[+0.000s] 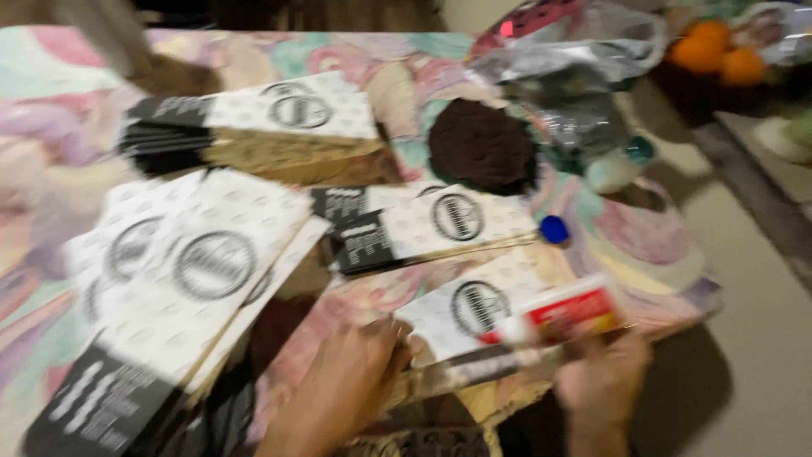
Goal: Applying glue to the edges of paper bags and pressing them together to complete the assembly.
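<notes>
Pastel swirls cover the tablecloth (355, 300) under everything, and the whole view is motion-blurred. Nearest, the left hand (342, 385) presses flat on the near paper bag (474, 315), its fingers together as far as the blur shows. Just beside it the right hand (602, 381) pinches a red-and-white glue tube (562, 317), nozzle lying over that bag's edge. Steady pressure from the flat hand and a light squeeze along the fold would suit this gluing. Farther off lie more printed bags (194, 262), a blue cap (554, 229), a dark brown round piece (482, 144) and oranges (719, 51).
</notes>
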